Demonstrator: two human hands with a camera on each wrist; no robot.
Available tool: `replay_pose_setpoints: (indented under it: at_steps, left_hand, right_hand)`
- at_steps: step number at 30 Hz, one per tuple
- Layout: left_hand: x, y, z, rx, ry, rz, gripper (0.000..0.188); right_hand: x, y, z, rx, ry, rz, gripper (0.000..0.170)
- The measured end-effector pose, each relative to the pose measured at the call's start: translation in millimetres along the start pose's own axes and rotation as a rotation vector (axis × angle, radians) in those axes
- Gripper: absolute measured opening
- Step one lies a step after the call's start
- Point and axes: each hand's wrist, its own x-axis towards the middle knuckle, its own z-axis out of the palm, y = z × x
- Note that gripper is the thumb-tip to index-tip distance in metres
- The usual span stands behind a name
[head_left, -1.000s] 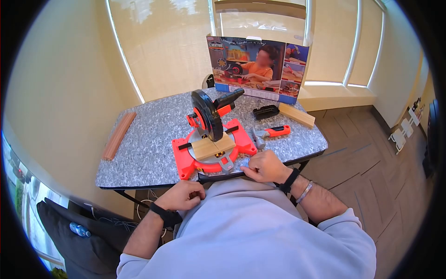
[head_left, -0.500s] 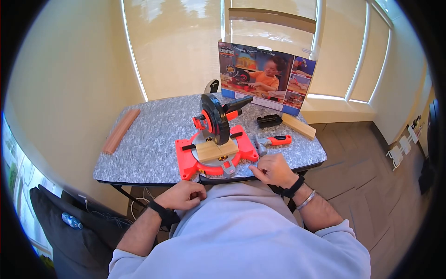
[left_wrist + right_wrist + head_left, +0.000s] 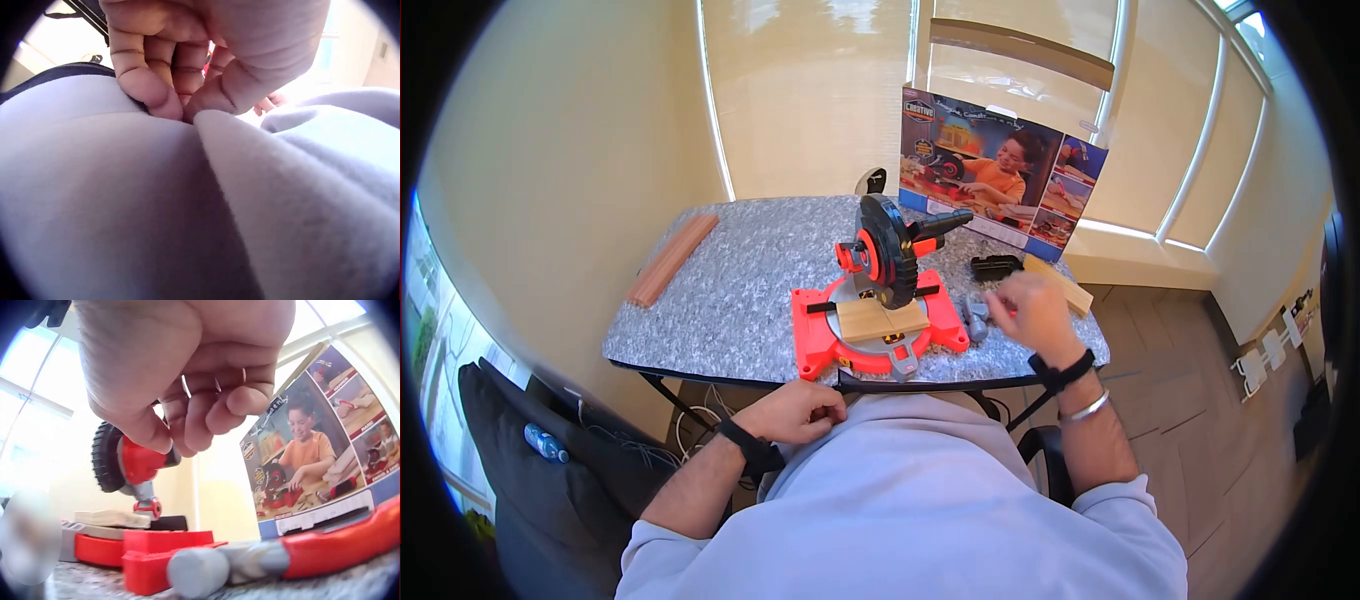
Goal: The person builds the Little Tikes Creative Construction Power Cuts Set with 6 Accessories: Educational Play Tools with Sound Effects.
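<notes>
My right hand (image 3: 1038, 315) hovers over the toy hammer (image 3: 977, 318), fingers loosely bent and nothing in them. In the right wrist view the grey head and red handle of the hammer (image 3: 344, 540) lie on the table below that hand. A red and black toy miter saw (image 3: 883, 250) stands left of the hammer, with a pale wooden board (image 3: 865, 322) on its base under the blade. My left hand (image 3: 795, 412) rests by the table's front edge against the light shirt (image 3: 112, 181), its fingers loosely curled and its fingertips at the cloth.
A large printed box (image 3: 1010, 165) stands at the back right of the speckled table (image 3: 750, 270). Near it lie a black plastic piece (image 3: 996, 267) and a pale wooden block (image 3: 1078, 296). Reddish-brown strips (image 3: 673, 262) lie at the left edge. A dark chair (image 3: 550, 500) stands lower left.
My right hand has left the table's front edge and moved forward and right, over the hammer. My left hand stays by the edge. The head view has shifted a little to the left.
</notes>
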Motion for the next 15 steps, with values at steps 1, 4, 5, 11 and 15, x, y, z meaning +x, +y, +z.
replay_pose_setpoints:
  at_steps: [1, 4, 5, 11, 15]
  left_hand:
    - [0.7, -1.1, 1.1, -0.002, 0.0, -0.002, 0.017]
    - [4.0, -2.8, 2.5, 0.026, 0.003, 0.038, 0.017]
    - [4.1, -2.5, 3.0, 0.019, 0.01, 0.044, 0.017]
    - [4.5, -1.5, 0.5, -0.014, -0.001, 0.02, 0.019]
    - [5.3, -7.2, 2.1, -0.042, -0.003, 0.031, 0.021]
  right_hand:
    - [9.8, 11.2, -1.1, -0.036, -0.082, 0.11, 0.023]
    - [27.8, 59.2, 4.4, -0.119, -0.241, 0.251, 0.024]
    - [30.4, 76.6, 9.8, -0.169, -0.319, 0.275, 0.035]
    - [39.4, 129.0, 34.0, -0.089, -0.627, 0.332, 0.084]
    - [38.8, 142.3, 54.6, -0.068, -0.718, 0.357, 0.091]
